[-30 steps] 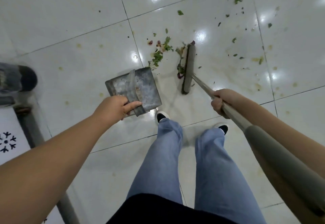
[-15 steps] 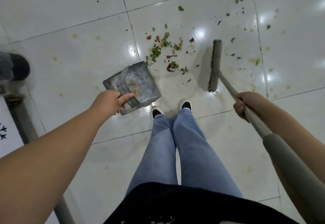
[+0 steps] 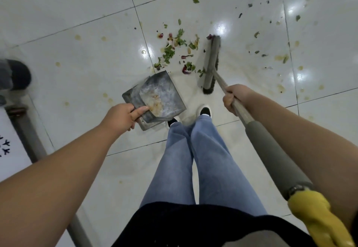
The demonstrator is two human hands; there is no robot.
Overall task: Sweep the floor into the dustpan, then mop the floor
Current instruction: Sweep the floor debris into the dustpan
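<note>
My left hand (image 3: 124, 117) grips the back edge of a grey metal dustpan (image 3: 160, 97), which is tilted with its mouth toward a heap of green and red vegetable scraps (image 3: 176, 50) on the white tiled floor (image 3: 77, 39). My right hand (image 3: 235, 96) grips the broom handle (image 3: 242, 111). The broom head (image 3: 211, 64) rests on the floor just right of the heap, its bristles facing the scraps. More scraps (image 3: 259, 33) and yellowish stains lie scattered to the right of the broom.
My legs in blue jeans and two shoes (image 3: 204, 111) stand just behind the dustpan. A dark shoe of another person (image 3: 17, 75) is at the left edge. A grey metal pole (image 3: 31, 140) and a white patterned panel run along the left. Something yellow (image 3: 317, 221) covers the handle's end.
The broom has swung back left, from out at the right to against the right side of the scrap heap. My right hand moved with it. The dustpan stays in my left hand.
</note>
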